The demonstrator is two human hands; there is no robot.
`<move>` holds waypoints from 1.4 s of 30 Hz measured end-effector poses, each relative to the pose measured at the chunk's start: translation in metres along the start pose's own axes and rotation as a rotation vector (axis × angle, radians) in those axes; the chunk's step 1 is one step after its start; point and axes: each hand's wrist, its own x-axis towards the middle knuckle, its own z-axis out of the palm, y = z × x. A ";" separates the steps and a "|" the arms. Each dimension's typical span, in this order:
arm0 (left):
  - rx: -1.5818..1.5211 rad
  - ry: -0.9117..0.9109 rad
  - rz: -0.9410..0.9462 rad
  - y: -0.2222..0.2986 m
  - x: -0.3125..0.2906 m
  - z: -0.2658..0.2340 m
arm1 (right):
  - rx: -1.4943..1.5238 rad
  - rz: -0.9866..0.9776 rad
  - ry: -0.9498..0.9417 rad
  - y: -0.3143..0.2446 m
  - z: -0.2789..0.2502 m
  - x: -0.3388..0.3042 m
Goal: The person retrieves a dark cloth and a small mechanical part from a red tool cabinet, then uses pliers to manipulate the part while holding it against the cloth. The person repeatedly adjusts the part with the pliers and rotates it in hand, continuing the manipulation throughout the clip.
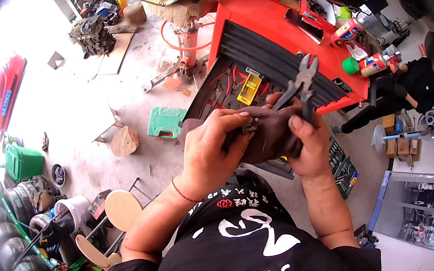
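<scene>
While both hands grip the brown cloth, left hand: fingertips pinched together on cloth and a small metallic piece.
Right hand: clamped round pliers and cloth, some fingers hidden.
Pliers: between one and two o'clock from the cloth, head pointing to one.
Red cabinet: one o'clock.
Yellow box: twelve, in the pulled-out drawer.

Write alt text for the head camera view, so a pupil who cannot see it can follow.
A person's left hand grips a dark brown cloth-like bundle while the right hand holds grey metal pliers. Beyond them stands a red metal tool cabinet with an open dark drawer of red-handled tools.
</scene>
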 end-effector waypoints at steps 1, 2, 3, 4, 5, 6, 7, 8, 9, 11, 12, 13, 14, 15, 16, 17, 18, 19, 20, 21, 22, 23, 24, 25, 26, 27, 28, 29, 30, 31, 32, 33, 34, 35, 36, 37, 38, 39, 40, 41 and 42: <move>-0.002 -0.002 0.000 0.002 0.000 0.001 | -0.033 -0.030 -0.017 0.002 -0.001 -0.003; -0.015 -0.020 0.014 0.003 0.002 0.002 | -0.174 -0.075 -0.030 0.003 -0.003 -0.004; -0.028 -0.036 0.029 0.005 0.005 0.002 | -0.315 -0.118 -0.043 0.003 -0.004 -0.005; -0.039 -0.053 0.041 0.006 0.006 0.003 | -0.456 -0.160 -0.056 0.005 -0.006 -0.006; -0.054 -0.059 -0.001 0.007 0.005 0.003 | -0.435 -0.203 -0.045 0.008 -0.008 -0.008; -0.069 -0.064 -0.044 0.009 0.003 0.003 | -0.399 -0.237 -0.023 0.008 -0.007 -0.009; -0.083 -0.067 -0.088 0.010 0.002 0.002 | -0.365 -0.269 -0.002 0.008 -0.006 -0.011; -0.101 -0.122 -0.093 0.010 0.002 0.001 | -0.330 -0.302 0.018 0.008 -0.005 -0.012; -0.119 -0.177 -0.099 0.010 0.003 -0.001 | -0.441 -0.355 0.004 0.007 -0.010 -0.009; -0.159 -0.216 -0.152 0.014 0.000 -0.002 | -0.511 -0.308 -0.084 0.004 -0.007 -0.008; -0.180 -0.203 -0.195 0.018 -0.004 -0.001 | -0.545 -0.284 -0.128 0.002 -0.005 -0.009; -0.201 -0.187 -0.234 0.020 -0.004 -0.002 | -0.519 -0.273 -0.156 -0.001 -0.002 -0.008; -0.292 -0.182 -0.270 0.016 -0.007 -0.001 | -0.505 -0.259 -0.174 -0.002 -0.001 -0.008; -0.384 -0.177 -0.305 0.008 -0.013 0.001 | -0.491 -0.245 -0.193 -0.002 -0.002 -0.009; -0.478 -0.172 -0.344 0.006 -0.014 0.002 | -0.478 -0.226 -0.210 -0.003 -0.003 -0.009; -0.498 -0.163 -0.382 0.007 -0.015 0.000 | -0.611 -0.247 -0.218 -0.006 -0.003 -0.008; -0.517 -0.154 -0.420 0.010 -0.015 -0.003 | -0.745 -0.269 -0.224 -0.010 -0.003 -0.006; -0.536 -0.155 -0.452 0.016 -0.011 -0.004 | -0.879 -0.298 -0.222 -0.014 -0.004 -0.005; -0.361 -0.246 -0.416 0.020 -0.002 -0.007 | -0.964 -0.338 -0.262 -0.018 -0.004 -0.005; -0.184 -0.331 -0.373 0.024 0.002 -0.017 | -1.051 -0.376 -0.299 -0.017 -0.003 -0.006; -0.022 -0.410 -0.301 0.023 0.009 -0.021 | -1.164 -0.424 -0.324 -0.020 -0.006 -0.005; 0.033 -0.475 -0.284 0.018 0.012 -0.022 | -1.188 -0.433 -0.374 -0.022 -0.011 -0.004; 0.094 -0.528 -0.263 0.013 0.012 -0.024 | -1.215 -0.440 -0.432 -0.020 -0.015 0.000; 0.068 -0.528 -0.241 0.014 0.017 -0.024 | -1.141 -0.396 -0.459 -0.019 -0.017 0.004; 0.062 -0.526 -0.235 0.019 0.020 -0.025 | -1.042 -0.354 -0.496 -0.014 -0.017 0.009; 0.054 -0.499 -0.222 0.017 0.019 -0.022 | -0.923 -0.301 -0.449 -0.008 -0.016 0.011; 0.056 -0.480 -0.216 0.019 0.020 -0.018 | -0.785 -0.253 -0.401 -0.005 -0.016 0.010; 0.090 -0.468 -0.158 0.018 0.020 -0.014 | -0.754 -0.273 -0.369 -0.003 -0.016 0.008; 0.117 -0.503 -0.091 0.017 0.024 -0.010 | -0.718 -0.232 -0.350 -0.007 -0.021 0.008; 0.147 -0.539 -0.035 0.016 0.025 -0.008 | -0.672 -0.181 -0.334 -0.006 -0.024 0.006; 0.177 -0.571 0.019 0.014 0.026 -0.007 | -0.625 -0.131 -0.320 -0.005 -0.027 0.006; 0.290 -0.620 0.142 0.011 0.029 -0.005 | -0.597 -0.077 -0.281 -0.004 -0.028 0.006; 0.340 -0.648 0.202 0.009 0.027 -0.005 | -0.565 -0.011 -0.242 0.001 -0.027 0.003; 0.391 -0.673 0.261 0.006 0.024 -0.003 | -0.533 0.055 -0.204 0.006 -0.027 0.001; 0.441 -0.696 0.319 0.001 0.023 -0.001 | -0.538 0.083 -0.143 0.010 -0.031 0.003; 0.479 -0.707 0.381 -0.007 0.026 0.002 | -0.544 0.112 -0.085 0.014 -0.038 0.010; 0.487 -0.695 0.431 -0.009 0.030 0.004 | -0.533 0.170 -0.036 0.026 -0.042 0.012; 0.479 -0.605 0.479 -0.016 0.028 0.008 | -0.511 0.191 0.023 0.038 -0.048 0.014; 0.383 -0.565 0.416 -0.024 0.025 0.010 | -0.489 0.222 0.081 0.048 -0.057 0.016; 0.229 -0.412 0.230 -0.025 0.019 0.014 | -0.523 0.236 0.123 0.053 -0.067 0.016; 0.169 -0.264 0.104 -0.025 0.015 0.015 | -0.563 0.249 0.175 0.060 -0.080 0.011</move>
